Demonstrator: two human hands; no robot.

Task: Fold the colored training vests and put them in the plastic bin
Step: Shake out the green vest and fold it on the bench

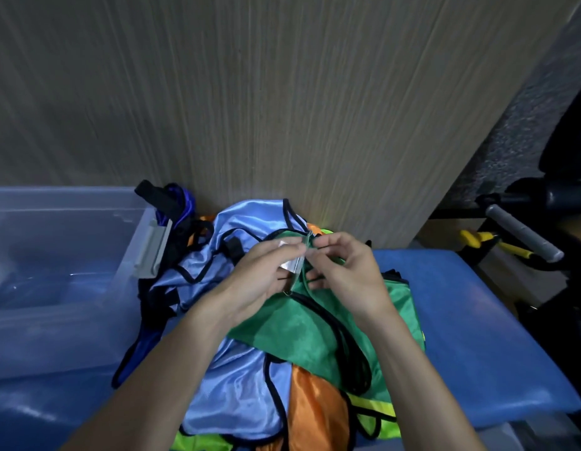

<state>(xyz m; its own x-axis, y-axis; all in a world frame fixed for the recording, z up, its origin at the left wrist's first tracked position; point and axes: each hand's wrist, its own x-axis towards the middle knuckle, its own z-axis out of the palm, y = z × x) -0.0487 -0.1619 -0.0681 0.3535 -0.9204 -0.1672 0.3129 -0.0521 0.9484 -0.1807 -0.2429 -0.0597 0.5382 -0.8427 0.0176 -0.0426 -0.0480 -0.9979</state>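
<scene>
A heap of training vests lies on the blue bench: a light blue vest, a green vest on top, an orange vest, a neon yellow vest and a dark blue vest at the back. My left hand and my right hand are raised together over the heap. Both pinch a small clear plastic packet at the green vest's top edge. The clear plastic bin stands at the left, beside the heap.
A wood-grain wall panel rises right behind the bench. At the right stand dark equipment with a grey-wrapped handle and yellow-handled pliers. The bin's grey latch faces the vests.
</scene>
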